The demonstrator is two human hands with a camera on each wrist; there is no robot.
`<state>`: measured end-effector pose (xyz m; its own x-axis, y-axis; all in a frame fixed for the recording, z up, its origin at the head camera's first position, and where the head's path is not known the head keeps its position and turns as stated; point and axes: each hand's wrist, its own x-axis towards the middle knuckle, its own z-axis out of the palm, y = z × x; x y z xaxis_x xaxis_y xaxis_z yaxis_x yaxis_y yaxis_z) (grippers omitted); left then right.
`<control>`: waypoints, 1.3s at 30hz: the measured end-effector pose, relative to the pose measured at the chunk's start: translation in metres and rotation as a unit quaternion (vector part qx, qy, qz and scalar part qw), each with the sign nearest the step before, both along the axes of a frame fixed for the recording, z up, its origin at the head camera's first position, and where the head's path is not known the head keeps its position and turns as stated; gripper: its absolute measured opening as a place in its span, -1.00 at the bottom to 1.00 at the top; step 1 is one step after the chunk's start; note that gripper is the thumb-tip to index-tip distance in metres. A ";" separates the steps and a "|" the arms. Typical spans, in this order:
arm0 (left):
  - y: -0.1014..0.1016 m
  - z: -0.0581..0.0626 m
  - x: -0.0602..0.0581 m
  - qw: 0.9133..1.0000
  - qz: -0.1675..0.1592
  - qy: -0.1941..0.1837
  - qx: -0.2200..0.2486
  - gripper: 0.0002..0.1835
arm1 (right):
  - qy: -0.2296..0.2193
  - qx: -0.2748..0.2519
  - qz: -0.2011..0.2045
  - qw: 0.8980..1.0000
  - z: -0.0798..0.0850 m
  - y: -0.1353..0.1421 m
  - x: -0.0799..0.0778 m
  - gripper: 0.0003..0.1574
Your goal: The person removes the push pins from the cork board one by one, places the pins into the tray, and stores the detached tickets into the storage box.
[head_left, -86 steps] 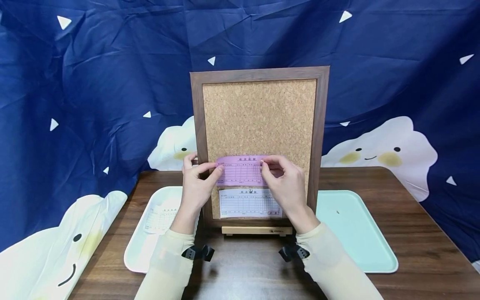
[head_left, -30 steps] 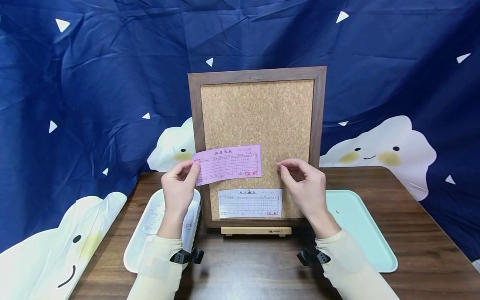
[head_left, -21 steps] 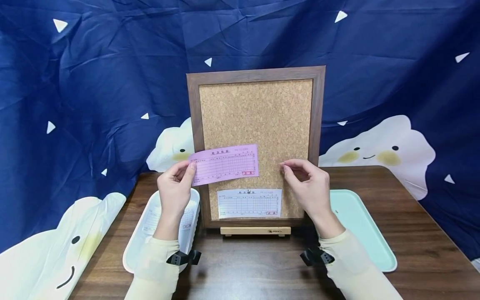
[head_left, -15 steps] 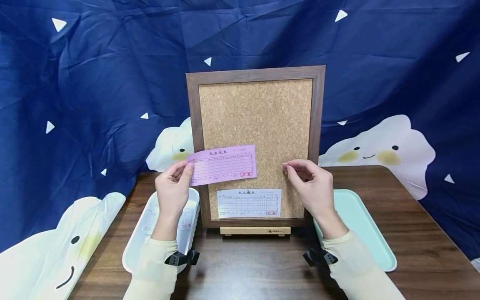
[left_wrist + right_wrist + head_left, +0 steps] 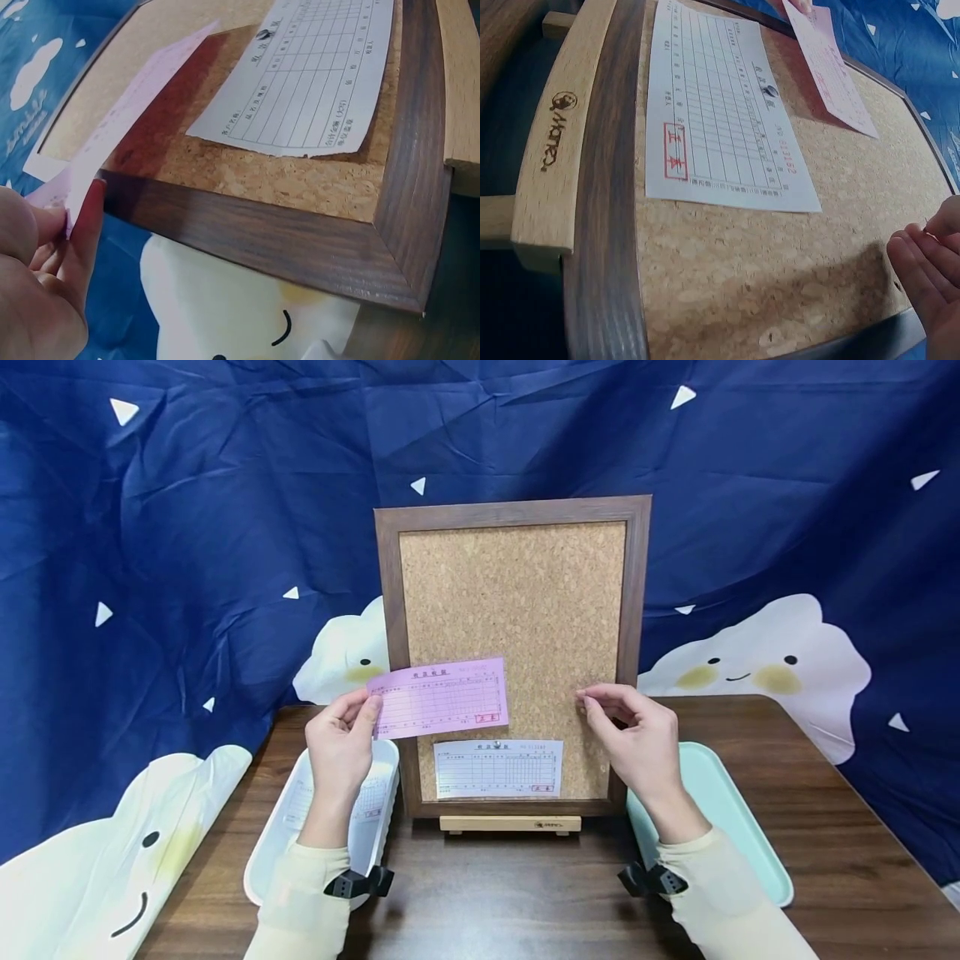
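In the head view my left hand pinches the left edge of a pink receipt slip between thumb and fingers. The slip tilts slightly and stands off the corkboard, its shadow on the cork in the left wrist view. A white receipt slip hangs low on the board, fixed by a pushpin at its top middle. My right hand is in front of the board's right side, thumb and forefinger pinched together. A thin dark point pokes from those fingertips, like a pushpin's needle; its head is hidden.
The brown-framed board leans upright on a wooden stand. To the left, a white tray holds more paper slips, partly behind my left arm. A mint green tray lies to the right. Behind hangs a blue cloth.
The pink slip has left its place above the white slip, moving left and tilting in my left hand. My right hand has let go of the slip and drawn away to the right.
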<state>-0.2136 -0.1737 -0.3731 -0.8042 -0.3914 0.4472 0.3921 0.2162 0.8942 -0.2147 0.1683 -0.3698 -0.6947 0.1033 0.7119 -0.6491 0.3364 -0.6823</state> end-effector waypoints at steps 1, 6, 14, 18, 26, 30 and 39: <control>-0.001 -0.001 0.000 1.000 0.002 -0.001 -0.001 -0.76 | -0.002 0.000 -0.001 1.000 0.000 0.001 0.000 -0.85; -0.005 -0.002 0.001 1.000 0.004 -0.006 0.008 -0.76 | -0.023 -0.029 0.018 0.999 -0.001 0.006 0.003 -0.86; -0.012 -0.002 0.004 1.000 0.010 0.000 -0.001 -0.76 | -0.055 -0.086 0.057 0.993 -0.001 0.013 0.007 -0.86; -0.016 -0.002 0.007 1.000 0.011 -0.002 -0.003 -0.76 | -0.059 -0.072 0.043 0.995 -0.001 0.017 0.008 -0.85; -0.022 -0.004 0.010 1.000 0.014 -0.010 -0.001 -0.77 | -0.066 -0.090 0.044 0.993 -0.005 0.027 0.011 -0.86; -0.026 -0.005 0.013 1.000 0.020 -0.010 -0.013 -0.78 | -0.064 -0.108 0.054 0.991 -0.008 0.033 0.012 -0.86; -0.034 -0.006 0.016 1.000 0.023 0.004 -0.018 -0.76 | -0.056 -0.107 0.048 0.992 -0.013 0.044 0.015 -0.88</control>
